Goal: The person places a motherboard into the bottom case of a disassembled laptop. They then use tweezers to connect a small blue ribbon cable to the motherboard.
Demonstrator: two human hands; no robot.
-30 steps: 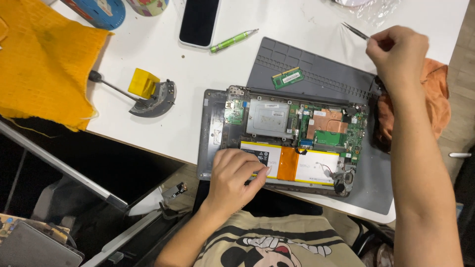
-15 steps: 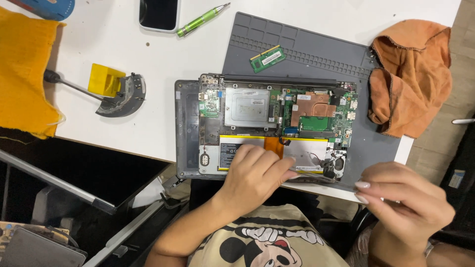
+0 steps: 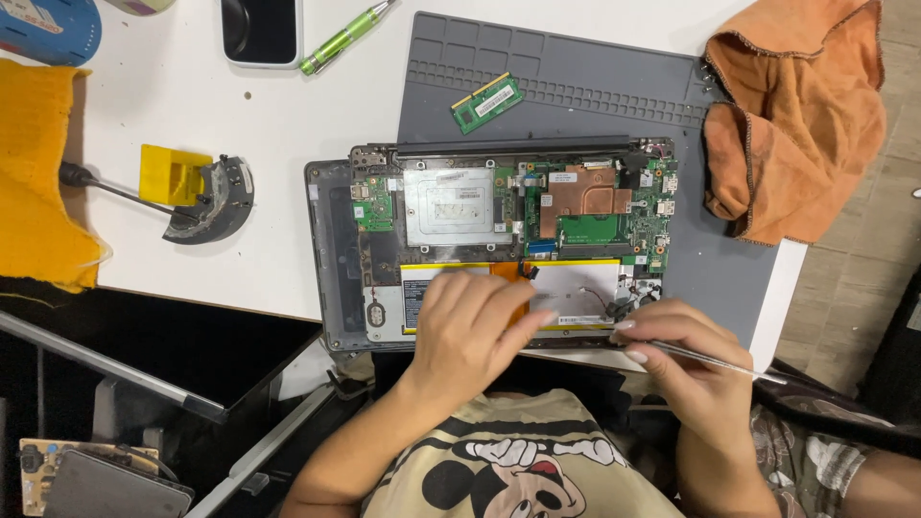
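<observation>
Laptop point(image 3: 499, 249), opened with its bottom cover off, lay on the grey mat point(image 3: 576, 72) near the front edge of the white table point(image 3: 288, 125), its long axis running left to right along that edge. Its flat battery point(image 3: 585, 288) filled the strip of the chassis closest to the person. The left hand point(image 3: 470, 331) lay palm-down on the battery's middle, fingers spread flat and closed on nothing, covering the orange tape there. The right hand point(image 3: 686, 369) sat at the laptop's front right corner, pinching a thin metal tool point(image 3: 715, 360) between thumb and fingers; its free end stuck out to the right, away from the board, while its working end, hidden under the fingertips, pointed left toward the small cable and connector point(image 3: 614, 307) beside the battery's right end. That connector lay just beside the right hand, well nearer to it than to the left. A green memory module point(image 3: 487, 103) rested on the mat's far part, and an orange cloth point(image 3: 796, 115) draped over the table's right edge.
</observation>
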